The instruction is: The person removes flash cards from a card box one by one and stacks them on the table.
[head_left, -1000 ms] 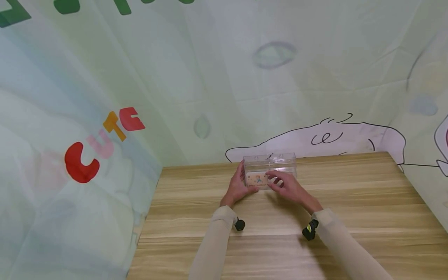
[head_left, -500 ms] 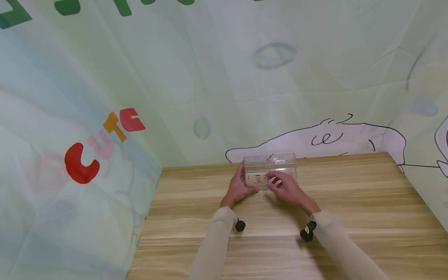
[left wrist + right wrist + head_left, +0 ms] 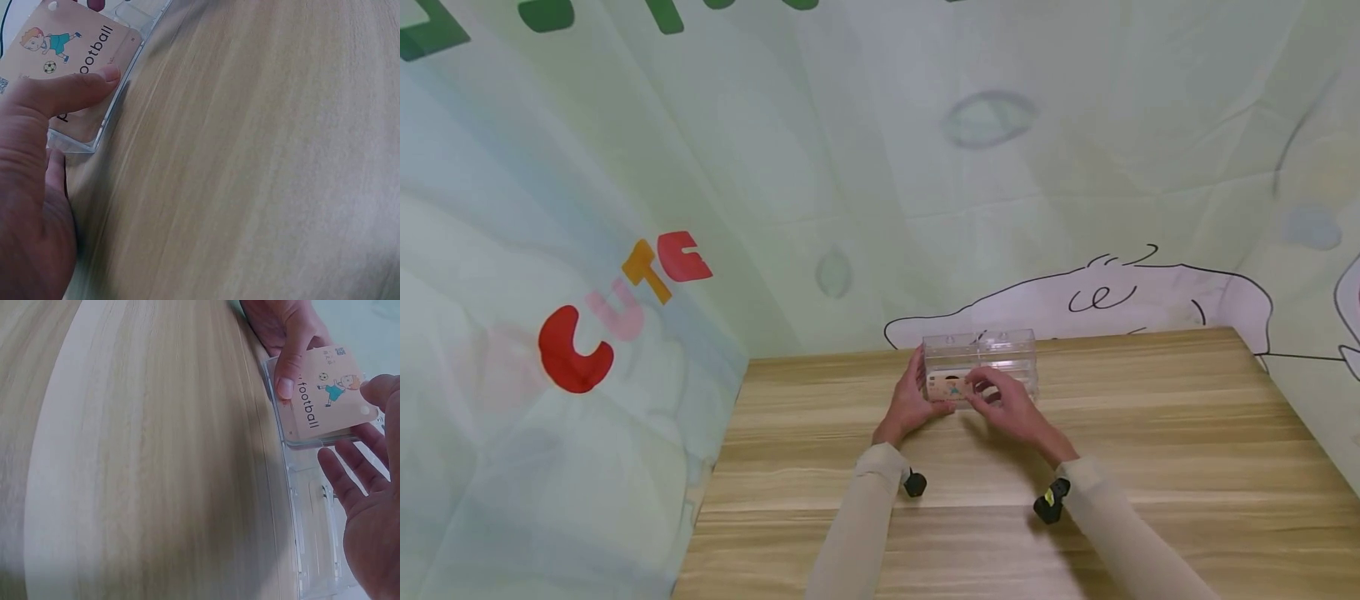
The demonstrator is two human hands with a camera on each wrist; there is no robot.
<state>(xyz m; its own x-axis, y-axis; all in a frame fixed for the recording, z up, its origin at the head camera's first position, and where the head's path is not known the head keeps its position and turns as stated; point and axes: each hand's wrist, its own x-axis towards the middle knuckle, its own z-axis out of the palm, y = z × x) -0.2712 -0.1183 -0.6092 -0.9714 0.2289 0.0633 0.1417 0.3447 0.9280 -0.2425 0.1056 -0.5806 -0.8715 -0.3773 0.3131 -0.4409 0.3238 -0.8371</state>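
Note:
A pale orange picture card [image 3: 946, 387], printed with a child kicking a ball and the word "football", leans in the left front part of a clear plastic box [image 3: 1015, 340]. My left hand [image 3: 904, 407] grips that box by its left side, its thumb lying across the lower part of the card [image 3: 65, 34] in the left wrist view. My right hand [image 3: 1013, 410] pinches the card [image 3: 331, 415] at its upper right corner, near a small punched hole. Its other fingers spread below, by the box's front. Behind the card, the box's contents are mostly hidden.
The box stands at the back of a wood-grain table [image 3: 970, 533], close to a printed fabric backdrop [image 3: 880, 167]. More fabric hangs to the left. To the right of the card, the clear box has another compartment [image 3: 312, 519].
My right hand has shifted slightly left, and the card's top right corner now tilts a little within its pinch. My left hand and the box have stayed nearly still.

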